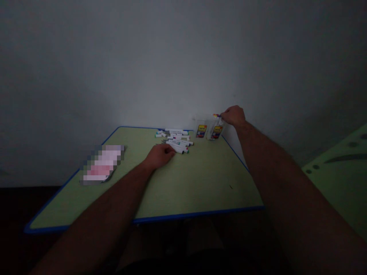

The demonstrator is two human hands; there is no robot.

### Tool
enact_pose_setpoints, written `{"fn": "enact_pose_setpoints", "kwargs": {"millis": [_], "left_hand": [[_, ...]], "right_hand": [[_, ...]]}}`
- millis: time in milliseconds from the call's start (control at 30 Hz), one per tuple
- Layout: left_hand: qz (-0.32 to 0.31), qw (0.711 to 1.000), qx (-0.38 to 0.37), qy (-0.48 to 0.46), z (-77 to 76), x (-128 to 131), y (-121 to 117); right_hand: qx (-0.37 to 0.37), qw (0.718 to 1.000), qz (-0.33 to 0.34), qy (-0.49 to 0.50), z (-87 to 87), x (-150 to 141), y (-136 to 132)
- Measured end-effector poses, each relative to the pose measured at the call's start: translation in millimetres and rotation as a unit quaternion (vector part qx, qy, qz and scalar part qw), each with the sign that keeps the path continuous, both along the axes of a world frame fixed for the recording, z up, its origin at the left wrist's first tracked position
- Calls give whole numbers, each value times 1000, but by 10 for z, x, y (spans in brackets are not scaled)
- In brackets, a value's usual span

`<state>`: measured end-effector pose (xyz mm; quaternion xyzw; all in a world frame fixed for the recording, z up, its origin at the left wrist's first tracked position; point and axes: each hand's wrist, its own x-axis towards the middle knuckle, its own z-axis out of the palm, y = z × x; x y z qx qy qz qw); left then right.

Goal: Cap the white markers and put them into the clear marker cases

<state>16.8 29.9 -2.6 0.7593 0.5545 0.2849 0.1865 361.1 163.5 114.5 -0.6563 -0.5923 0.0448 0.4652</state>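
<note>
White markers (178, 143) with coloured caps lie in a loose pile near the back of the table. At the pile's near edge rests my left hand (159, 156), fingers curled together; whether a marker is between them is hidden. Two clear plastic cases with yellow-and-dark labels stand to the right of the pile. The left case (202, 130) looks see-through, with no markers visible in it. Coloured marker ends show at the top of the right case (216, 131). Over that opening my right hand (234, 115) pinches a white marker (220, 121), held upright.
The pale green table (195, 187) has a blue edge and stands against a grey wall (160, 68). A blurred-out flat object (101, 164) lies at the left. A small dark mark (231, 186) is at the right front. Another green surface (341, 172) is at far right.
</note>
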Motion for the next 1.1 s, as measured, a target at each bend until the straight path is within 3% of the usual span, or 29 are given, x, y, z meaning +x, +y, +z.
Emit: {"fn": "enact_pose_setpoints", "kwargs": {"millis": [100, 167, 567, 800, 900, 1100], "left_hand": [[6, 1000, -8, -6, -1, 0, -1], [4, 1000, -12, -13, -8, -2, 3], [0, 1000, 1, -10, 15, 4, -11], [9, 1000, 14, -6, 14, -2, 5], [48, 999, 24, -3, 38, -33, 14], [210, 974, 39, -75, 108, -217, 79]], "right_hand": [[-48, 990, -52, -125, 24, -21, -40], [-51, 987, -58, -144, 33, -32, -63], [-15, 990, -60, -126, 84, -78, -160], [55, 992, -44, -105, 53, -385, -427], [71, 993, -15, -96, -69, -597, -583], [48, 997, 42, -44, -451, -1038, -889]]}}
